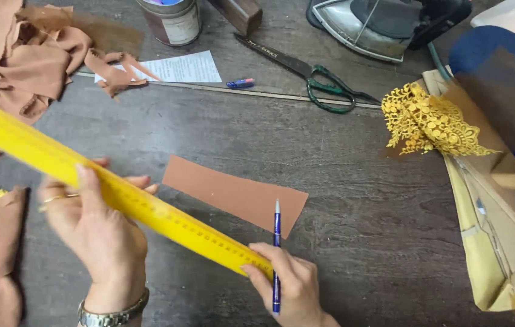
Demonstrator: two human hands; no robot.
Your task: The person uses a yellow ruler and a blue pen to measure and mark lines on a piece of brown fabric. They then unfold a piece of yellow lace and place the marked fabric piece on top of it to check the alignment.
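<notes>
A long yellow ruler [148, 203] slants across the lower left, raised above the table. My left hand [97, 227] grips its middle, thumb on top. My right hand [290, 287] pinches the ruler's lower right end and also holds a blue pen [277, 254], tip pointing away from me. Just beyond the ruler a flat brown strip of fabric [236, 194] lies on the dark wooden table [342, 169]; the pen tip sits over its near right edge.
Green-handled scissors [312, 79], an iron [378, 24], a metal tin [172, 21], a white paper [181, 68] and a small blue marker [240, 83] lie at the back. Brown fabric scraps [24, 57] pile at the left. Yellow lace [430, 121] and tan pattern pieces [499, 230] fill the right.
</notes>
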